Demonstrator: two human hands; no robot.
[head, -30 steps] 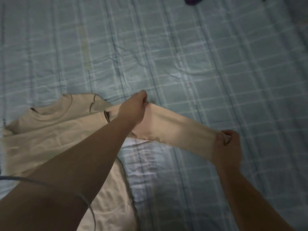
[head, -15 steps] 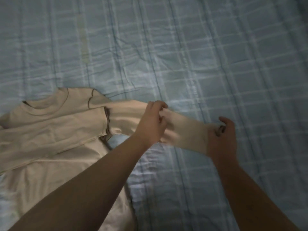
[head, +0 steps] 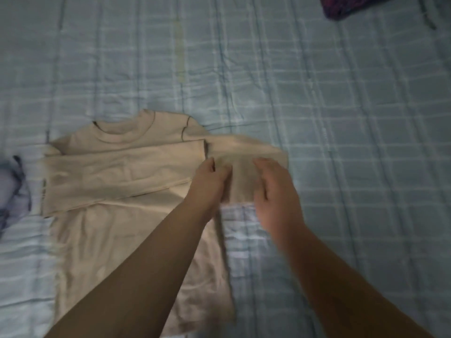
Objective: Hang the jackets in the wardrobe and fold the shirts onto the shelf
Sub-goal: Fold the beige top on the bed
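Both hands, left [head: 211, 178] pinching, right [head: 273, 189] spread flat, worked the cream long-sleeved cotton shirt's [head: 117, 172] doubled sleeve at 3 o'clock; pressing creases flat before releasing seemed wise.

Cream long-sleeved shirt [head: 117, 191] lying flat on the bed, round collar at the far end, hem near, left sleeve folded across the chest, right sleeve doubled back at the right shoulder, dark seam trim

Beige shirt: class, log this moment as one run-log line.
stage: folding sleeve | beige shirt: flat on bed sheet | left hand: on doubled sleeve | right hand: open above it
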